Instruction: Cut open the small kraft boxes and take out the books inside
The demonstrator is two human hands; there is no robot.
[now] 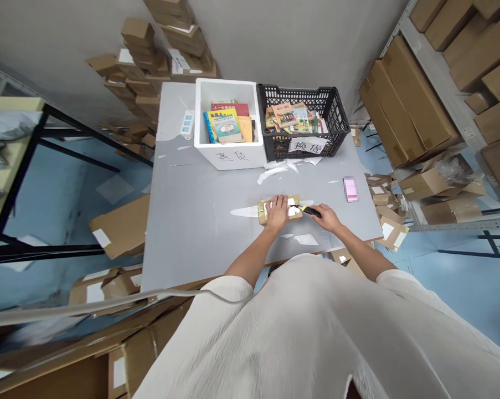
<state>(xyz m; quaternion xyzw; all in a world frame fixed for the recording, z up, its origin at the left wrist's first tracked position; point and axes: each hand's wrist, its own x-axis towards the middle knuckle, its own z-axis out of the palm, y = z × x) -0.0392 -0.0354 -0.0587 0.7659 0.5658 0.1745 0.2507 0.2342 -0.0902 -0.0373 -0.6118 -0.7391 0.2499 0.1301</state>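
Observation:
A small taped cardboard box (pixel 294 214) with a white label lies on the grey table (pixel 183 221), near its front edge. My left hand (pixel 277 211) rests on the box's top with the fingers stretched out flat across it. In my right hand (pixel 326 216) is a yellow and black utility knife (pixel 312 211), its front end at the right part of the box. The fingers are wrapped round the handle's rear end. Whether the blade is in the tape cannot be made out.
Behind the box stand a white foam bin (pixel 228 158) and a black plastic crate (pixel 283 145), both holding books. A phone (pixel 350 189) lies at the right. Paper scraps (pixel 305 239) are scattered about. Stacked cartons (pixel 145 66) and shelves (pixel 424 50) surround the table.

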